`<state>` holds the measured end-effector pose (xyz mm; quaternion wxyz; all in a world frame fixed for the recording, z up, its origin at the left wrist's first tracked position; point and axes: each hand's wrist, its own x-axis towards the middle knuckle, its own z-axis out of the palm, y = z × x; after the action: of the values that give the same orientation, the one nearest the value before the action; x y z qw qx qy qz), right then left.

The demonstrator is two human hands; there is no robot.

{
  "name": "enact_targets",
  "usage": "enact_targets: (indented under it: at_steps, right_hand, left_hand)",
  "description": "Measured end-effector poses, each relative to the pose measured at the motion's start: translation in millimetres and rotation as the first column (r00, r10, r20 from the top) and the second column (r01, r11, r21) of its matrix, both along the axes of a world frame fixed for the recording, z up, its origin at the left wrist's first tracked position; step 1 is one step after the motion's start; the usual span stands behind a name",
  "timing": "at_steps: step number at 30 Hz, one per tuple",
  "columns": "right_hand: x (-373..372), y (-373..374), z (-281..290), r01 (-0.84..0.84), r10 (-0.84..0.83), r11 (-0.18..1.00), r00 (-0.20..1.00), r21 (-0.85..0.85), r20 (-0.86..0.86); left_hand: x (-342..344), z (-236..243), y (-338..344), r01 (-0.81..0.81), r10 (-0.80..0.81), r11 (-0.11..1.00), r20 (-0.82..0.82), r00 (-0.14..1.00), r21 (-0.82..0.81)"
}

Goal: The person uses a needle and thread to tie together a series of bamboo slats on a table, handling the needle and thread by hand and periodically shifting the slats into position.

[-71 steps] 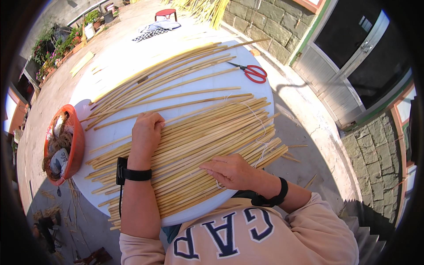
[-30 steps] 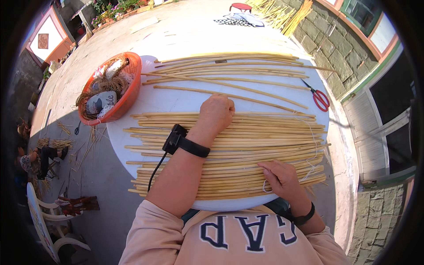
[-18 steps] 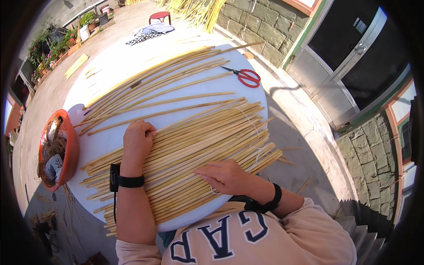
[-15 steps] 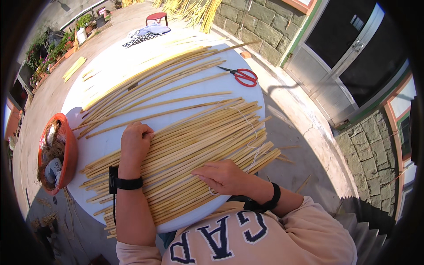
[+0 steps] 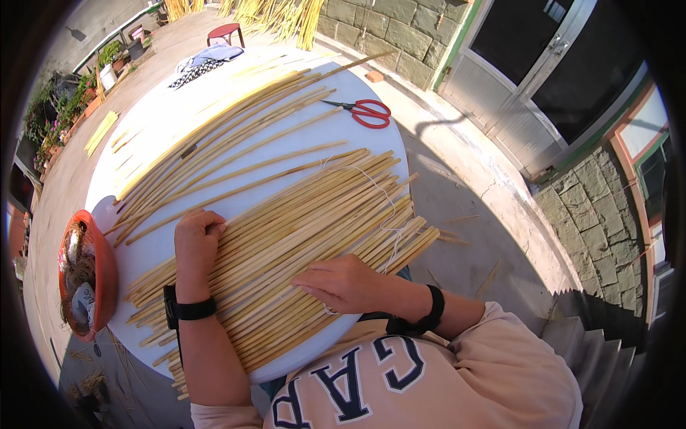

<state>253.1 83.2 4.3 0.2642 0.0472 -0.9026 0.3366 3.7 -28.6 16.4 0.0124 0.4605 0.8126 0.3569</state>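
Note:
Pale wooden sticks (image 5: 279, 229) lie in a wide, slanting row on the white round table (image 5: 357, 80). My left hand (image 5: 204, 236) is closed at the row's upper left edge; whatever its curled fingers hold is hidden. My right hand (image 5: 336, 282) rests low over the row, fingers pinched together on something too small to make out, a white string loop beneath it. More white string (image 5: 382, 189) runs across the sticks' right ends. Loose longer sticks (image 5: 236, 168) lie beyond, and red-handled scissors (image 5: 368, 113) sit at the upper right.
An orange basin (image 5: 100, 279) of twine and bundles stands at the table's left. Folded cloth (image 5: 207, 61), a red stool (image 5: 223, 32) and yellow stalks (image 5: 282, 21) are at the back. A stone wall, glass door (image 5: 543, 79) and steps (image 5: 589, 350) are on the right.
The view swung round after one second ago, so the table and basin sit farther left and more slanted. Both hands stay at about the same places on the sticks.

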Motion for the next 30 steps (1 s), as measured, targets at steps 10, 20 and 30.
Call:
enact_targets:
  at_steps: [10, 20, 30]
  right_hand:
    - [-1.8, -1.0, -10.2, 0.019, -0.014, 0.999, 0.997, 0.051, -0.08]
    - [-1.7, -4.2, -13.6, -0.008, 0.009, 0.991, 1.0, 0.131, -0.009]
    - [2.5, -3.0, -15.6, -0.01, 0.021, 0.995, 0.993, 0.096, -0.117]
  left_hand:
    - [23.6, 44.3, -1.8, 0.132, -0.127, 0.987, -0.061, 0.99, 0.09]
    - [49.6, 102.8, -7.9, 0.101, -0.114, 0.979, 0.064, 0.991, 0.174]
    - [78.6, 79.3, -26.0, 0.073, -0.079, 0.996, -0.121, 0.99, -0.057]
